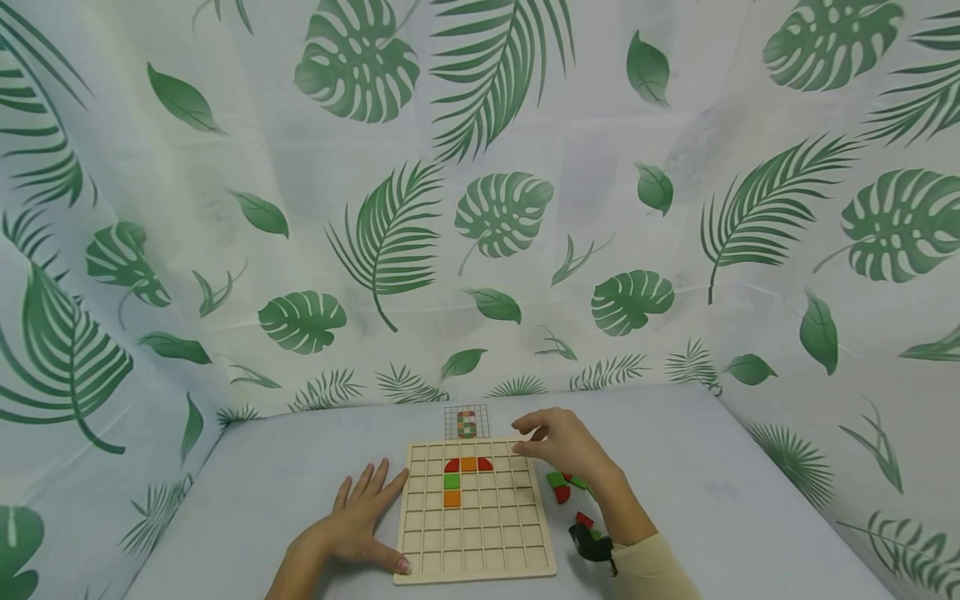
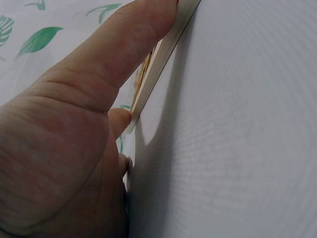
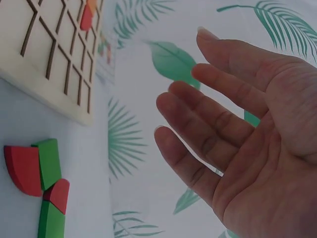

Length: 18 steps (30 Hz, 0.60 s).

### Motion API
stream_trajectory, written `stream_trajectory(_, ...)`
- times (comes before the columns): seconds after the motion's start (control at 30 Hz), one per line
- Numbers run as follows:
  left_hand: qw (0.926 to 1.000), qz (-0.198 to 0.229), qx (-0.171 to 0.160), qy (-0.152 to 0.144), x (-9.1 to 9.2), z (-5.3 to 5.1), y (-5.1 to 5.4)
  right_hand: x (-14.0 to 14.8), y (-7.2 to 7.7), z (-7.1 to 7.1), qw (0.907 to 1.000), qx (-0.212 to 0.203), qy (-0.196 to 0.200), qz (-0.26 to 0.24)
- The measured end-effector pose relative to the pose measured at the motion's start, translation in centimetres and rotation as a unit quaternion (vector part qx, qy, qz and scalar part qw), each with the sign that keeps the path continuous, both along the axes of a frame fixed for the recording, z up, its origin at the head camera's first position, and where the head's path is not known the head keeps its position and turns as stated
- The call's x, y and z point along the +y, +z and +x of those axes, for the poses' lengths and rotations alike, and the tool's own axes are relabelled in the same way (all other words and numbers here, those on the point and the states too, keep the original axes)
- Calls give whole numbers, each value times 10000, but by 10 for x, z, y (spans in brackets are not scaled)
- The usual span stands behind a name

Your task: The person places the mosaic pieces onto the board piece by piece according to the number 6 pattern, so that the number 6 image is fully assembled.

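Observation:
A wooden grid board [image 1: 495, 533] lies on the table. In its cells sit two red quarter-round tiles, a red one [image 1: 452, 466] on the left and a red one [image 1: 485, 464] on the right, with an orange square tile [image 1: 468, 464] between them. Below the left one come a green square tile [image 1: 452, 481] and another orange square tile [image 1: 452, 498]. My left hand [image 1: 352, 521] is spread at the board's left side, thumb at the near corner, fingertips by the edge. My right hand [image 1: 566, 446] hovers over the far right corner; its fingers [image 3: 208, 134] are loosely bent and hold nothing.
Behind the board lies a pattern card [image 1: 467, 422] with a coloured figure on a grid. Loose red and green tiles [image 3: 25, 168] lie right of the board, partly hidden by the right arm. A leaf-print cloth [image 1: 495, 333] hangs behind and at the sides.

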State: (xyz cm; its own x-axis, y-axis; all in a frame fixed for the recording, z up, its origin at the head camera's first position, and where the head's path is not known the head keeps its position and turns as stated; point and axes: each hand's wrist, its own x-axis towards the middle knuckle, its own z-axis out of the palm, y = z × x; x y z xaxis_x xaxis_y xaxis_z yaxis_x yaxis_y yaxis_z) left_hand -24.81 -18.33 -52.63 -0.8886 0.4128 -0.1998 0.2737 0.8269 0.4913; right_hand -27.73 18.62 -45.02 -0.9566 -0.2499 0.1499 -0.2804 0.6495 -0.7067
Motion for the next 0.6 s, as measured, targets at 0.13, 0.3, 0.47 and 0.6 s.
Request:
stream_trajectory(0.13,10000,-26,-1,12,0,1,0,7,-1,-1,10000,-2,59,56)
stream_trajectory(0.3,10000,0,-10,28,1,1,1,16,-1,-3,9999,-21,79,145)
stream_trajectory(0.47,10000,19,11,24,1,1,0,23,-3,-5,9996,-64,20,264)
stream_trajectory(0.6,10000,4,29,25,1,1,-1,28,-5,-6,9994,-133,3,316)
